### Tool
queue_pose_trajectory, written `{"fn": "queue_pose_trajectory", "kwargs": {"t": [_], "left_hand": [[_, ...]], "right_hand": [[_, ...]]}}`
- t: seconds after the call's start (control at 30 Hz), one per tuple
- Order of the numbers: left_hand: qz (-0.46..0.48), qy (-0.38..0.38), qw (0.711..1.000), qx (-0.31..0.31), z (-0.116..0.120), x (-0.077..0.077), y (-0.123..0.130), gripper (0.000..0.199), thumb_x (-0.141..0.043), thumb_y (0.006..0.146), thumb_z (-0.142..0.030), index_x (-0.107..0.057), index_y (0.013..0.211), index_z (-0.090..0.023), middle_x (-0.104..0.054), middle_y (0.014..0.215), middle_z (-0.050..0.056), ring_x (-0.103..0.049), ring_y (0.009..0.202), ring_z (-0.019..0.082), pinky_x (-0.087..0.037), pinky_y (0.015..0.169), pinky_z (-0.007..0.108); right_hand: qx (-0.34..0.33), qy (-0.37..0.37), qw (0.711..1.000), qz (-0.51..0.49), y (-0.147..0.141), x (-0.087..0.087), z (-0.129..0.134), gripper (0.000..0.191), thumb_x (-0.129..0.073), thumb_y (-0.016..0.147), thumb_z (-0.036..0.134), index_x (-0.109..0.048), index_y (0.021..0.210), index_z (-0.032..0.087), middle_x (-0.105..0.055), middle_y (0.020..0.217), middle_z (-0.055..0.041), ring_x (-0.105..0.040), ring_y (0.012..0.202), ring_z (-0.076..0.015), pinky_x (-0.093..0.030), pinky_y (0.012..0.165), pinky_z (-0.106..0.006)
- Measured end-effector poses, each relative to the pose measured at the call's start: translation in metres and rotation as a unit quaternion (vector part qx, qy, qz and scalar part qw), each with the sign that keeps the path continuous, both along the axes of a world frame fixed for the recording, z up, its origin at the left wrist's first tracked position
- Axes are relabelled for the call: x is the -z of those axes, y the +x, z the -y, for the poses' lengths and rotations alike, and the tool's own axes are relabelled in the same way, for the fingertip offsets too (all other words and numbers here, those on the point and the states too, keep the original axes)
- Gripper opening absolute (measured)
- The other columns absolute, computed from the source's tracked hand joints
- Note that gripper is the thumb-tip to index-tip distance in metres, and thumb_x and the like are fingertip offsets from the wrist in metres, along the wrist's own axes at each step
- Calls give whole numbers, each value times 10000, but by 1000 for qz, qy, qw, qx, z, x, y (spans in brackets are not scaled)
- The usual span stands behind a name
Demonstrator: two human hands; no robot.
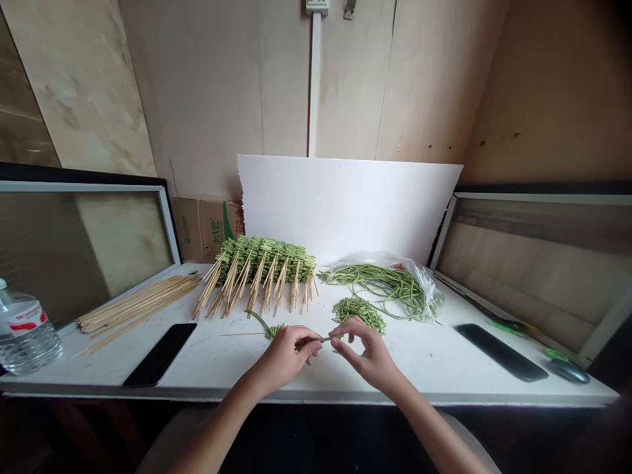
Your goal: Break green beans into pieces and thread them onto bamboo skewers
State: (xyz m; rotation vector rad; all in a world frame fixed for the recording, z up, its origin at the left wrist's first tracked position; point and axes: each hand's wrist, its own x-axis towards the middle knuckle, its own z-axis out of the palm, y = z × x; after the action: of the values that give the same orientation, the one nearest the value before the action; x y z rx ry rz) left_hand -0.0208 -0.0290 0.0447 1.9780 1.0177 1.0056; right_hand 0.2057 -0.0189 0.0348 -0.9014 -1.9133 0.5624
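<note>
Low over the front of the table, my left hand has its fingers closed on one end of a thin green bean. The thumb and forefinger of my right hand pinch the other end; its remaining fingers are curled. Just beyond my left hand lie a coiled long bean and a single bamboo skewer, both partly hidden by that hand. A heap of short-cut beans sits right behind my right hand.
Skewered beans are stacked at the back, sticks toward me. Long beans spill from a plastic bag. Loose skewers, a phone and a water bottle are left; a dark flat object and a mouse right.
</note>
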Motion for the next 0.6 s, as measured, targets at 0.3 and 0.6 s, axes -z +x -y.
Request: {"fn": "queue_pose_trajectory", "kwargs": {"t": [0.3, 0.6], "left_hand": [[-5, 58, 998, -5, 2, 6, 8, 176, -654, 956, -296, -806, 936, -208, -733, 798, 24, -632, 683, 146, -465, 685, 257], [10, 75, 997, -35, -6, 23, 15, 240, -601, 860, -58, -752, 715, -174, -717, 712, 21, -657, 718, 157, -482, 692, 251]], "right_hand": [[20, -24, 999, 26, -7, 3, 2, 146, -687, 933, 375, -713, 869, 247, -689, 866, -41, -570, 854, -228, -445, 719, -334], [50, -145, 988, 8, -25, 15, 9, 122, -599, 845, 223, -697, 774, 209, -669, 792, -40, -566, 797, -220, -414, 706, -322]]}}
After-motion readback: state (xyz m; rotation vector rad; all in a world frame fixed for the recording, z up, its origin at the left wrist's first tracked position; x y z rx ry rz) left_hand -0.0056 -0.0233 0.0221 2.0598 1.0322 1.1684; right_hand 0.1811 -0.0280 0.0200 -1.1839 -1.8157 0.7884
